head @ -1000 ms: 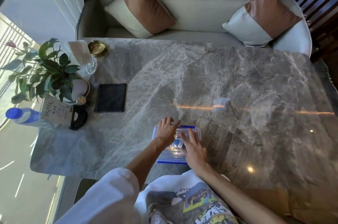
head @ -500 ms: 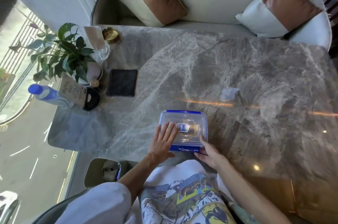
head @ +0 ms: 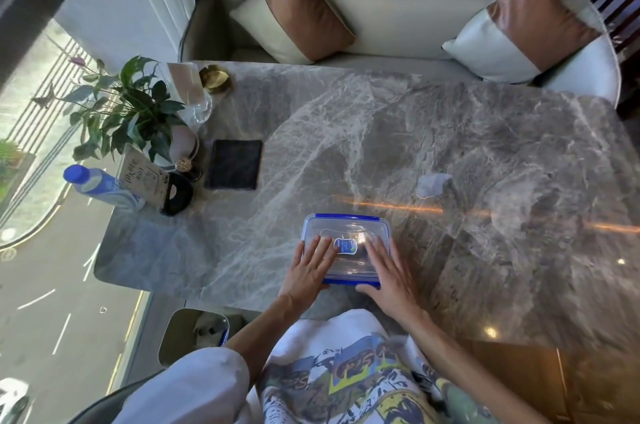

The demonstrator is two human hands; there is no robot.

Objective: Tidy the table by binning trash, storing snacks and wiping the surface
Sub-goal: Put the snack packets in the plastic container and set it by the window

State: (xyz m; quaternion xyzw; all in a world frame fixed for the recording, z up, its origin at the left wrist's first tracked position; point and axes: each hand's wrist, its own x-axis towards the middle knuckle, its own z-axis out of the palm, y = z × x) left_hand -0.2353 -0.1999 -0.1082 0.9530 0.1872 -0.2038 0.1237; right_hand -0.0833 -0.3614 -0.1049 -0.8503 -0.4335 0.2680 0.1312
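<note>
Two hands lie flat on the clear plastic container with a blue rim (head: pixel 349 228), which sits on the grey marble table (head: pixel 346 129) at the lower centre of the frame, near the table's near edge. The left hand (head: pixel 310 269) and the right hand (head: pixel 389 273) both press the lid with straight fingers, gripping nothing. A black square cloth (head: pixel 233 164) lies at centre left; a small pale crumpled scrap (head: pixel 433 184) lies right of centre

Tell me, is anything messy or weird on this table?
Yes, one thing. A small pale crumpled scrap lies alone on the marble table, beyond the lidded clear box and to its right. It looks like leftover trash, though it's too small to tell what. Nothing looks spilled or broken.
</note>
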